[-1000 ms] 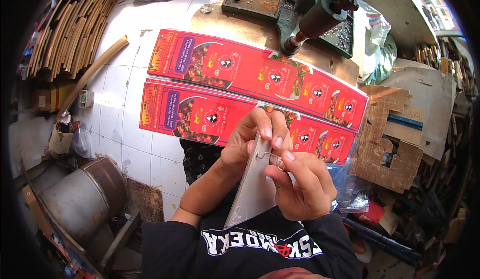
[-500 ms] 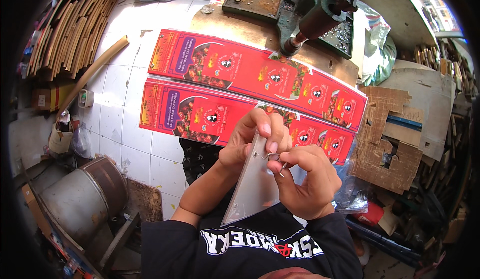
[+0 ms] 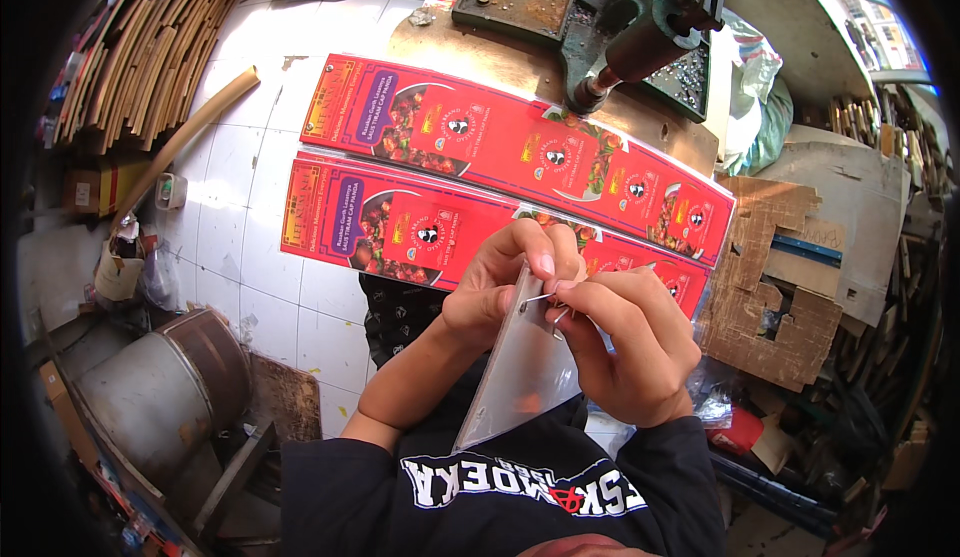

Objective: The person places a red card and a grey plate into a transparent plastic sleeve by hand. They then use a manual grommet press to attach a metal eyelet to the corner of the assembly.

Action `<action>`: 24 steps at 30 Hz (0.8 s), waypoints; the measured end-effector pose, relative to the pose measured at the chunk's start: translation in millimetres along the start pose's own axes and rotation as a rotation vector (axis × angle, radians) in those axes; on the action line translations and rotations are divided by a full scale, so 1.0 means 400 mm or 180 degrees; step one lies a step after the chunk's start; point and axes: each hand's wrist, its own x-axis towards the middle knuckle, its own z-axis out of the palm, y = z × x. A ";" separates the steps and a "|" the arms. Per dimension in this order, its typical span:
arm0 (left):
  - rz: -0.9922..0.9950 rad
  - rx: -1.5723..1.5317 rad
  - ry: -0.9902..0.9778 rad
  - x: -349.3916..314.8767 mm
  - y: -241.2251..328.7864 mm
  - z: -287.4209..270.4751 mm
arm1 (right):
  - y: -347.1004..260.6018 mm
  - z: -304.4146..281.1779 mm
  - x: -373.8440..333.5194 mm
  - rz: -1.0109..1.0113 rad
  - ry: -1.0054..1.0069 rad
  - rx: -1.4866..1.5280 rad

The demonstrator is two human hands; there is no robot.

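A stiff, flat panel (image 3: 520, 382), grey-white on the side I see, stands tilted in front of my chest. My left hand (image 3: 490, 282) grips its upper end, with the thumb on one side and the fingers over the top. Close to that end sits a small metal-rimmed hole (image 3: 522, 307). My right hand (image 3: 640, 342) pinches a thin bent metal wire (image 3: 540, 298), one end of which reaches the hole; whether it passes through, I cannot tell. Beyond my hands lie two long red printed strips (image 3: 500, 162) (image 3: 390, 219), side by side.
A green press machine (image 3: 645, 47) stands at the far side of a wooden bench (image 3: 425, 42), flanked by trays (image 3: 515, 2) of small metal bits. Cardboard pieces (image 3: 755, 297) lie right, a cardboard stack (image 3: 150, 47) far left. A metal drum (image 3: 155, 387) is lower left.
My right hand has moved slightly up and left along the panel, bringing the wire's end to the hole. The panel has shifted slightly right, still in my left hand.
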 end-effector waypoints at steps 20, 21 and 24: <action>-0.0046 -0.0177 -0.0009 0.005 -0.002 0.009 | 0.043 0.011 -0.017 -0.1069 0.0120 -0.0037; -0.0046 -0.0180 -0.0041 0.005 -0.002 0.009 | 0.041 0.015 -0.021 -0.1058 0.0159 -0.0001; 0.0006 -0.0066 -0.0073 0.005 -0.002 0.007 | 0.030 0.018 -0.033 -0.0906 0.0199 0.0076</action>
